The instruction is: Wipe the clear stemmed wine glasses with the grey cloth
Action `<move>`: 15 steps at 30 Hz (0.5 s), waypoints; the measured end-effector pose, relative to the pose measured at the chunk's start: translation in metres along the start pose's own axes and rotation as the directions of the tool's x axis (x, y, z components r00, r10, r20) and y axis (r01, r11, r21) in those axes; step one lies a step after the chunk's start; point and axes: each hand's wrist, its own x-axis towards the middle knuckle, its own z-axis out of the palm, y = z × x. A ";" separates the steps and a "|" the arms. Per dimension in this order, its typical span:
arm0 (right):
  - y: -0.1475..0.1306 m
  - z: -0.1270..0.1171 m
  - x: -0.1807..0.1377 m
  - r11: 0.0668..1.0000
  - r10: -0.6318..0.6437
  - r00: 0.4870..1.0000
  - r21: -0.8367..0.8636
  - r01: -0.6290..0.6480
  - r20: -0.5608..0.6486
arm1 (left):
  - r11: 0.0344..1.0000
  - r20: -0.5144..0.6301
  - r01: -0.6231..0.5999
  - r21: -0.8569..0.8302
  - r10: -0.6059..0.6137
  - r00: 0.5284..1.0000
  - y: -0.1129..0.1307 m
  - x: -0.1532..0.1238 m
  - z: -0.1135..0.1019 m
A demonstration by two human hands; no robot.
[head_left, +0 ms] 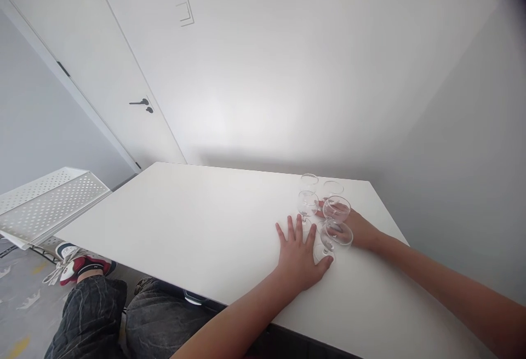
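Observation:
Several clear stemmed glasses stand close together on the right part of the white table [197,216]. My left hand [298,260] lies on the tabletop with its fingers spread, holding nothing. Its thumb reaches the foot of the nearest glass [337,235], and its fingertips point at the left glass [307,203]. On the other side, my right hand [358,228] reaches in beside the cluster. Its fingers look stretched out, partly seen through the right-hand glass [337,209]; whether they touch a glass I cannot tell. Farther back are the rims of a rear glass [309,179] and another rear glass [333,187].
A white wall [287,74] runs behind the table, with a door and its dark handle [142,102] to the left. A white perforated rack [53,194] stands beside the table's left end. My legs [160,315] are below the front edge.

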 end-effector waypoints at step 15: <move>-0.069 0.015 -0.004 0.997 0.068 0.996 0.039 -0.070 0.054 | 0.959 -0.172 0.259 0.112 -0.238 0.956 -0.098 -0.089 -0.017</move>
